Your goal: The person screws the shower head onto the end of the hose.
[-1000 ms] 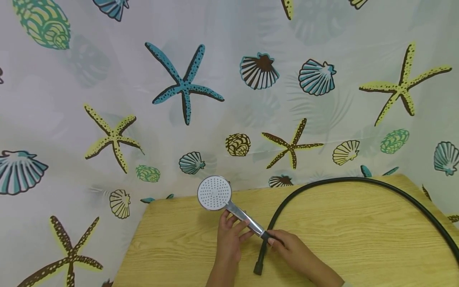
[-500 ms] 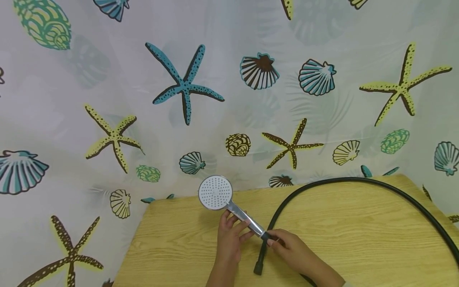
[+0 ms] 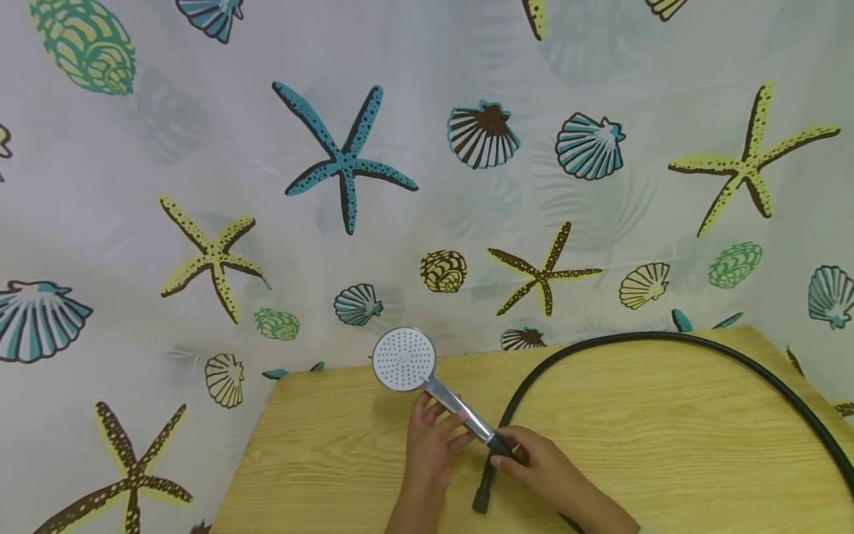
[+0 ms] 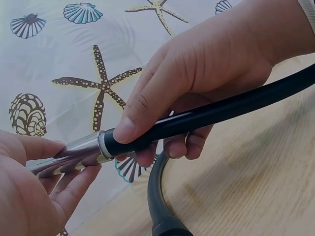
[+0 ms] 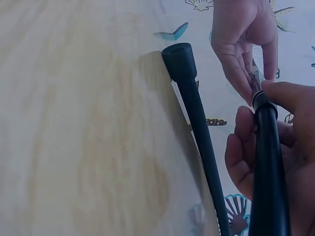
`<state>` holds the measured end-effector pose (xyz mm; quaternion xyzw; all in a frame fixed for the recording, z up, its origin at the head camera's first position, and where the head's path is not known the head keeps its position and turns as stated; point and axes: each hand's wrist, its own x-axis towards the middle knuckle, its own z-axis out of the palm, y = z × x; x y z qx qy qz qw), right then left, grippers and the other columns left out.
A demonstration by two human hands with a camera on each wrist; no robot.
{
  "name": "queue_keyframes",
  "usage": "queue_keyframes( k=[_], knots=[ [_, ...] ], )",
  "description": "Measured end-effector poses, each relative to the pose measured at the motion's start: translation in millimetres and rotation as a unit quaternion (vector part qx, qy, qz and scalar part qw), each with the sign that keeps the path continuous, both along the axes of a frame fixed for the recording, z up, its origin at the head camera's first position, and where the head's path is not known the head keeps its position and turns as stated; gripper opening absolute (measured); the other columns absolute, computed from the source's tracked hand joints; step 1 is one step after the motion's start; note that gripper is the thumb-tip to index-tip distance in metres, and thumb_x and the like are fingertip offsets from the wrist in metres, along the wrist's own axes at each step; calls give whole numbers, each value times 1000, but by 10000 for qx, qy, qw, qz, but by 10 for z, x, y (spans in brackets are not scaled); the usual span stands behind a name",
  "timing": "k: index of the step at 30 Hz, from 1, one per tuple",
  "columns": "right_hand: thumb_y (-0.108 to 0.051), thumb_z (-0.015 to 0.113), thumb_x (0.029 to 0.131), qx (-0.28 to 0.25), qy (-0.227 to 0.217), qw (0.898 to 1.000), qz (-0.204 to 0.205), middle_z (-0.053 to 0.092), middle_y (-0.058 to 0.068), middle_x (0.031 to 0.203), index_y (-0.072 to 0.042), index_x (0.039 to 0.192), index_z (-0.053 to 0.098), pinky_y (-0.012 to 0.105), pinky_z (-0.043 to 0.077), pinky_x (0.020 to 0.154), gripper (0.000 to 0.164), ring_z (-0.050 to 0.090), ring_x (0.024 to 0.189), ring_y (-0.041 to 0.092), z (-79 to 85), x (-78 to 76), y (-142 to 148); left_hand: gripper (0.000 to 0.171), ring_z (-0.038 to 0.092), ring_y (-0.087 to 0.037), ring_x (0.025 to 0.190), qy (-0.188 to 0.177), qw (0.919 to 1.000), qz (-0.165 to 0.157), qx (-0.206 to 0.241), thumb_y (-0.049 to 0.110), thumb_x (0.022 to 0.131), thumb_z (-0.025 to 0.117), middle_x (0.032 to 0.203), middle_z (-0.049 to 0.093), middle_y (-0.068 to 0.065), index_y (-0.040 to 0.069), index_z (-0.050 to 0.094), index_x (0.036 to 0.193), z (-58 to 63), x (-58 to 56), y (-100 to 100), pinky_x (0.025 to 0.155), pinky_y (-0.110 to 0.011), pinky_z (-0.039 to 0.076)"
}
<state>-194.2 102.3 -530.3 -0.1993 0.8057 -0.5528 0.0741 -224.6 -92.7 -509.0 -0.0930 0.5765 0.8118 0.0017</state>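
Observation:
A round white-faced shower head (image 3: 403,360) with a chrome handle (image 3: 475,426) is held above the table, tilted down to the right. My left hand (image 3: 425,452) grips the handle around its middle. A black hose (image 4: 221,114) meets the handle's lower end in the left wrist view. My right hand (image 3: 550,475) pinches the hose right at that joint, with the thumb on top and fingers beneath. How firmly the two are joined cannot be seen. The hose's other end, a black connector (image 5: 179,60), hangs free beside my right hand in the right wrist view.
The wooden table (image 3: 320,445) lies under both hands. The hose's long loop (image 3: 640,337) arcs over the table's right side and out of view. Behind the table hangs a white curtain (image 3: 414,44) printed with starfish and shells.
My right thumb has shifted lower on the hose end, baring more of the black part at the joint. The shower head has moved very slightly right. My left hand keeps its hold.

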Motion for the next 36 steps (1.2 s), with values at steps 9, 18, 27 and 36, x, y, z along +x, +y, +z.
queue_keyframes(
  k=[9, 18, 27, 36],
  knots=[
    [-33, 71, 94, 235, 238, 9991, -243, 67, 6, 113, -11, 132, 59, 19, 56, 74, 45, 65, 86, 8, -6, -14, -2, 73, 71, -19, 99, 25, 10000, -16, 34, -2, 88, 69, 135, 57, -17, 12, 37, 151, -14, 5, 3, 85, -43, 65],
    [-31, 74, 92, 405, 504, 9965, -535, 65, 0, 106, -13, 123, 63, 19, 56, 75, 37, 60, 88, 6, -11, -4, -7, 72, 72, -20, 99, 34, 10000, -6, -40, -2, 88, 69, 136, 56, -20, 12, 37, 151, -27, 6, 13, 84, -43, 65],
    [-29, 74, 93, 354, 492, 9965, -578, 65, -2, 104, -13, 121, 65, 20, 56, 79, 34, 60, 90, 6, -13, -2, -3, 72, 72, -19, 98, 2, 10000, -21, -82, -1, 88, 70, 136, 58, -17, 13, 37, 151, -29, 3, 15, 84, -43, 65],
    [-31, 72, 94, 344, 362, 9967, -635, 64, -2, 104, -13, 121, 65, 19, 56, 79, 33, 61, 91, 7, -18, -4, -6, 72, 71, -18, 98, 0, 10000, -26, -44, -1, 88, 69, 136, 58, -17, 13, 37, 151, -39, -2, 21, 83, -42, 65]
  ],
)
